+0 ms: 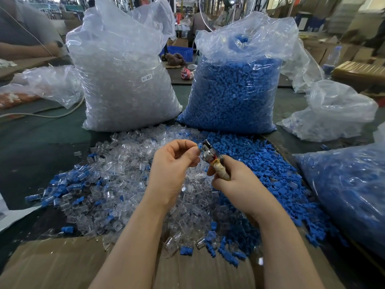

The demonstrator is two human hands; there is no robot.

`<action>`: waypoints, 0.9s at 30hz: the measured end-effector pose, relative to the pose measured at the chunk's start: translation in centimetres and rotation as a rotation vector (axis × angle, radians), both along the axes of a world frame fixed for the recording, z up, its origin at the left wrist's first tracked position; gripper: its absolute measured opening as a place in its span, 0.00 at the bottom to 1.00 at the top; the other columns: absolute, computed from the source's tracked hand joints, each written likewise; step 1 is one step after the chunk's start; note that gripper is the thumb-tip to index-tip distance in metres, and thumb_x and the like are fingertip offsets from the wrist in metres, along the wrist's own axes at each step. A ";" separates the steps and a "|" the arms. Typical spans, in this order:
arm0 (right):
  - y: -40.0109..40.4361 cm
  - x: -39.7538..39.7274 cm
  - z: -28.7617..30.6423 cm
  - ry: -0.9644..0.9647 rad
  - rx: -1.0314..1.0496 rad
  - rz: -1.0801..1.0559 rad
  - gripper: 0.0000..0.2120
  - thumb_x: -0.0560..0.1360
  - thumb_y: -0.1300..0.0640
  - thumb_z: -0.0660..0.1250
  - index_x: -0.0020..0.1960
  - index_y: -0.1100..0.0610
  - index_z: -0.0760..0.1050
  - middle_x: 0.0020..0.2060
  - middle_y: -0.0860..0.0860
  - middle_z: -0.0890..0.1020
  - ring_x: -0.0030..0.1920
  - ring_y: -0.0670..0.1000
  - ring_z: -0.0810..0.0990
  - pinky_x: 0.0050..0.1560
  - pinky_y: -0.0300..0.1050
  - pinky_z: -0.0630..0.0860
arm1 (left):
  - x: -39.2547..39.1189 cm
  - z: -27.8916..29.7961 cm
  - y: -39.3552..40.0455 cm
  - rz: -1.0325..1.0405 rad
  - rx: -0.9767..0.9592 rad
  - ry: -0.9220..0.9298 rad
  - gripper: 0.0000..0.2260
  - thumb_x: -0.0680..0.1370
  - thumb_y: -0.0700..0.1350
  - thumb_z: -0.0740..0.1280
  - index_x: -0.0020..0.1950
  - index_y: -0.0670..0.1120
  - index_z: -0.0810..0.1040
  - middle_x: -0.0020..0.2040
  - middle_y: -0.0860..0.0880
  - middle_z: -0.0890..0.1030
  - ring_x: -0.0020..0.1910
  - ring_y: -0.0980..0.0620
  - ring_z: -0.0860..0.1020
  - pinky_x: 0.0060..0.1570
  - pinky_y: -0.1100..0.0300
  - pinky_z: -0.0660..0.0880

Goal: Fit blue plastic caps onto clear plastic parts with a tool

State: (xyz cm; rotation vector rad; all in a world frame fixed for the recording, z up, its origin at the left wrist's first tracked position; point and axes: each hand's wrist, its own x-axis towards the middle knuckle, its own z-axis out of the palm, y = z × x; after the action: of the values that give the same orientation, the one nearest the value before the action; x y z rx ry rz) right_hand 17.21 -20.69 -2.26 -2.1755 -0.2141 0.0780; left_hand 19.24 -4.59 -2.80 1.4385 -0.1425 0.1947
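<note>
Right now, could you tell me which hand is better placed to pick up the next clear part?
The left hand, probably. It only pinches a small blue cap at the tool tip and hangs over the clear parts, while the right hand has its grip round the tool's wrapped handle.

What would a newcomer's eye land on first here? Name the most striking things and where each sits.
Two tall plastic sacks stand at the back: the sack of clear parts on the left, the sack of blue caps on the right. Before them spread loose clear and blue pieces. In the middle, the left hand pinches a small piece against the metal tool held by the right hand.
</note>
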 end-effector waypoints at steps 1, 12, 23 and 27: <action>0.0 0.0 -0.1 -0.004 -0.012 -0.005 0.05 0.74 0.62 0.65 0.48 0.55 0.74 0.33 0.49 0.74 0.30 0.47 0.68 0.33 0.46 0.66 | 0.0 0.0 0.0 -0.005 0.000 0.002 0.03 0.78 0.36 0.69 0.46 0.43 0.81 0.37 0.50 0.83 0.37 0.55 0.79 0.42 0.64 0.78; 0.1 0.3 -0.6 -0.037 -0.069 -0.056 0.04 0.73 0.60 0.65 0.43 0.52 0.73 0.28 0.47 0.73 0.27 0.47 0.67 0.30 0.43 0.64 | -0.1 -0.1 -0.2 0.013 -0.001 0.035 0.06 0.78 0.35 0.68 0.45 0.44 0.80 0.39 0.48 0.83 0.38 0.54 0.79 0.41 0.64 0.78; -0.4 0.5 -0.9 -0.087 -0.117 -0.174 0.03 0.73 0.57 0.63 0.42 0.49 0.72 0.32 0.47 0.77 0.31 0.49 0.72 0.30 0.44 0.66 | 0.1 1.1 2.6 0.287 -0.698 0.281 0.05 0.76 0.38 0.68 0.51 0.41 0.80 0.41 0.46 0.86 0.39 0.54 0.85 0.38 0.65 0.80; -1.3 0.9 -1.3 -0.056 -0.272 -0.269 0.02 0.73 0.54 0.63 0.42 0.49 0.70 0.33 0.47 0.78 0.34 0.50 0.75 0.31 0.45 0.66 | 0.0 1.7 6.3 0.495 -1.250 0.241 0.05 0.79 0.38 0.66 0.53 0.40 0.79 0.38 0.46 0.85 0.35 0.54 0.84 0.35 0.67 0.79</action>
State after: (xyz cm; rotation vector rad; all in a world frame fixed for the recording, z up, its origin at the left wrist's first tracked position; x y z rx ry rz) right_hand 18.07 -21.99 -3.54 -2.4590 0.0636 -0.1122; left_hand 19.20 1.76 -1.14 0.2114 0.4774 0.4158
